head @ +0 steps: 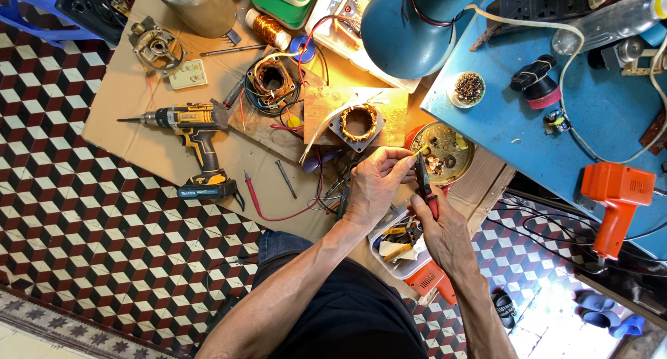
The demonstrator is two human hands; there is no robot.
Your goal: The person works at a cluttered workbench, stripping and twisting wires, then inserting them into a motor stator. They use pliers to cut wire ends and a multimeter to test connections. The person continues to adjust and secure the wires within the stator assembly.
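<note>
My left hand (379,182) pinches a small yellow piece of sleeving or wire end at its fingertips. My right hand (445,227) grips red-handled pliers (424,182) whose dark jaws point up at that piece. Just beyond my hands lies a square motor stator (358,121) with copper windings on a wooden board (316,109). A second stator (269,80) with loose wires rests further left.
A yellow cordless drill (191,126) lies on cardboard (128,95) to the left. A round tin of small parts (445,151), a blue lamp shade (410,22), a blue table (597,123) with an orange heat gun (615,192), and a plastic parts tray (399,244) surround my hands.
</note>
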